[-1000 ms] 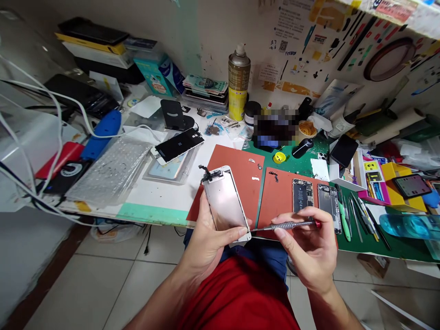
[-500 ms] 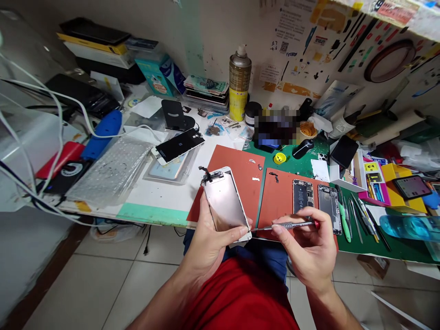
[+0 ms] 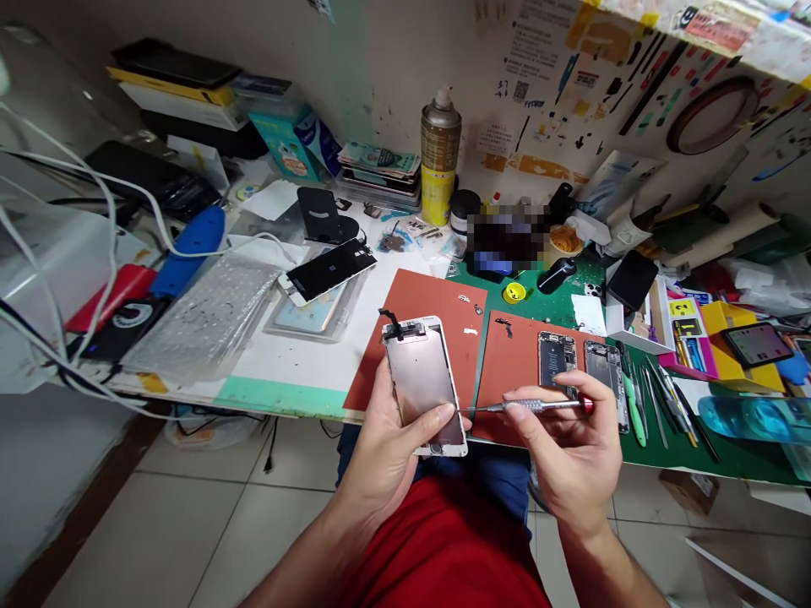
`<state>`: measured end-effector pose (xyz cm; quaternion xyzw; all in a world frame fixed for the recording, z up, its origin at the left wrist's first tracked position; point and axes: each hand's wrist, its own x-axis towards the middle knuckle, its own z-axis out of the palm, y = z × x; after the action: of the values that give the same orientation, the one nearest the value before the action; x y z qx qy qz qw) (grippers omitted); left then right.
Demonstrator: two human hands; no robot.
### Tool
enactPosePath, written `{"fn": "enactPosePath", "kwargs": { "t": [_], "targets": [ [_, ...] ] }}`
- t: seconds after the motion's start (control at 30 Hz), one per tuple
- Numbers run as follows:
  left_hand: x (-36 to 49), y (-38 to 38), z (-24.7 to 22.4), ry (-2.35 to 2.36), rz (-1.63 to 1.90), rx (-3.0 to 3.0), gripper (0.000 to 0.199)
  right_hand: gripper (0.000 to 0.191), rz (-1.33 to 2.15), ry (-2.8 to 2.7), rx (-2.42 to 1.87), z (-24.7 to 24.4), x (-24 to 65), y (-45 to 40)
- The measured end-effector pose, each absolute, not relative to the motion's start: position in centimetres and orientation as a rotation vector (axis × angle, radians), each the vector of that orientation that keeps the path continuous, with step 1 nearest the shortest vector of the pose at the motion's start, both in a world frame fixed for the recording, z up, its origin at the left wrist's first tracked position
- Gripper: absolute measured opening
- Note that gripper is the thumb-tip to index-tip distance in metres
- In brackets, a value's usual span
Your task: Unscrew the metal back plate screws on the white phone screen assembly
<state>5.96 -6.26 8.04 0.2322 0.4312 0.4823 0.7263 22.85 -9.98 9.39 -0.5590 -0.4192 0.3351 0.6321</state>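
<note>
Held at the table's front edge is a white phone screen assembly (image 3: 423, 380), its metal back facing me and a black flex cable curling from its top. My left hand (image 3: 389, 447) is closed around its lower left side, the thumb lying across the metal plate. My right hand (image 3: 574, 447) pinches a silver screwdriver (image 3: 536, 406) with a red end, held level. Its thin tip points left at the screen's right edge, by my left thumb; whether it touches, I cannot tell. Behind my right fingers lie an opened phone body (image 3: 557, 355) and a second phone housing (image 3: 605, 380).
Two reddish-brown mats (image 3: 437, 295) lie under the work, with small loose parts on them. Another phone screen (image 3: 329, 270) rests on a plastic case at the left. A spray can (image 3: 439, 160) stands at the back. Tweezers and a green pry tool (image 3: 634, 409) lie at right.
The screen assembly has shifted slightly down and turned more upright, showing its lower end. My left thumb has moved up along its edge, and the screwdriver tip now sits a little higher.
</note>
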Motion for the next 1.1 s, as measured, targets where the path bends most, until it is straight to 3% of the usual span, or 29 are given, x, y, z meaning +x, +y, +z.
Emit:
{"fn": "enactPosePath", "kwargs": {
  "t": [0.9,1.1],
  "targets": [
    [5.83,-6.17,8.22,0.888,1.001,0.428,0.072,0.043,0.783,-0.976,-1.260,9.31,23.03,-9.93],
    [5.87,-6.22,7.90,0.925,1.008,0.464,0.082,0.048,0.694,-1.122,-1.186,8.80,23.26,-10.43]
  ]
}}
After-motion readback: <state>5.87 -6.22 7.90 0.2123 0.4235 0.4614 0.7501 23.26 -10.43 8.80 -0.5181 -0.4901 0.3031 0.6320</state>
